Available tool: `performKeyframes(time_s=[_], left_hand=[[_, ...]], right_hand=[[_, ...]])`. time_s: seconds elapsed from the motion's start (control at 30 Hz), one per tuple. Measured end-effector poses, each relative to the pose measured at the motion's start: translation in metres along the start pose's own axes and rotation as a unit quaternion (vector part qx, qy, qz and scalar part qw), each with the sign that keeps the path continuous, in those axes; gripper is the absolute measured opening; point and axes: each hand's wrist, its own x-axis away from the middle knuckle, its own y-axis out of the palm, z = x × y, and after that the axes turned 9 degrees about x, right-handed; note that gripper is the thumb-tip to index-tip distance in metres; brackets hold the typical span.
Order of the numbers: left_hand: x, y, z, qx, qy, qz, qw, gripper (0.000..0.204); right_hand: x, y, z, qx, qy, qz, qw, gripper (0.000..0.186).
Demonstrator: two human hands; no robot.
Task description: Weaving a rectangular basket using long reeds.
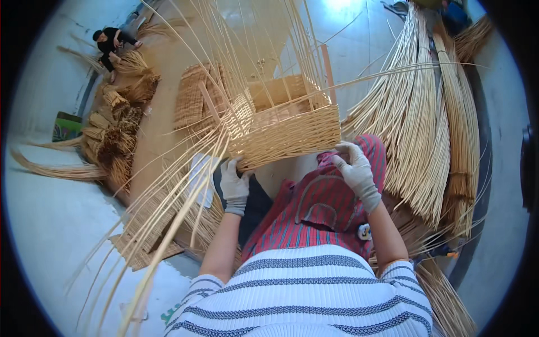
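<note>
Along the far L side, a green flat item (67, 127), type unclear, stands nr the wall. Just R of it, tied straw bundles (115, 126) lie in a row on the floor; at their far end a co-worker (106, 45) in dark clothes sits low, detail too small to read. Nearer, flat woven pcs (147, 227) lie on the floor, w/ loose pale strands (168, 236) fanning over them from the basket's L end. Beyond the basket's L side, a brownish woven pc (196, 95) is on the floor.

L hand (234, 185), in a pale glove, pinches the lower L corner of the part-woven basket (286, 137), thumb & fingers closed on the edge. Basket = rectangular, held up btwn both hands, just past the striped red trousers (331, 205); long thin stakes (300, 42) rise from it, plus a flat slat (328, 66) nr its R end. R hand (355, 168), also gloved, grips the lower R corner, fingers bent at the edge. Far R: big long-strand bundles (407, 129), w/ a darker tied one (461, 135) beside.
</note>
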Motion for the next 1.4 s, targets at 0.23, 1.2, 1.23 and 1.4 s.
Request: performKeyframes(time_s=[0.23, 1.2, 1.23, 1.4], left_hand=[[0.022, -0.006, -0.018, -0.041, -0.01, -0.028, 0.999, 0.046], [-0.033, 0.027, 0.013, 0.202, 0.019, -0.054, 0.978, 0.033], [-0.019, 0.007, 0.033, 0.159, 0.108, 0.001, 0.981, 0.036], [0.015, -0.007, -0.03, 0.035, -0.16, 0.007, 0.986, 0.034]], right_hand=[[0.1, -0.012, -0.056, 0.279, -0.196, -0.117, 0.933, 0.024], [-0.022, -0.022, -0.017, 0.022, -0.021, -0.123, 0.992, 0.037], [0.005, -0.044, 0.013, -0.092, 0.044, 0.013, 0.995, 0.03], [0.144, -0.09, 0.262, -0.111, 0.231, 0.16, 0.953, 0.033]])
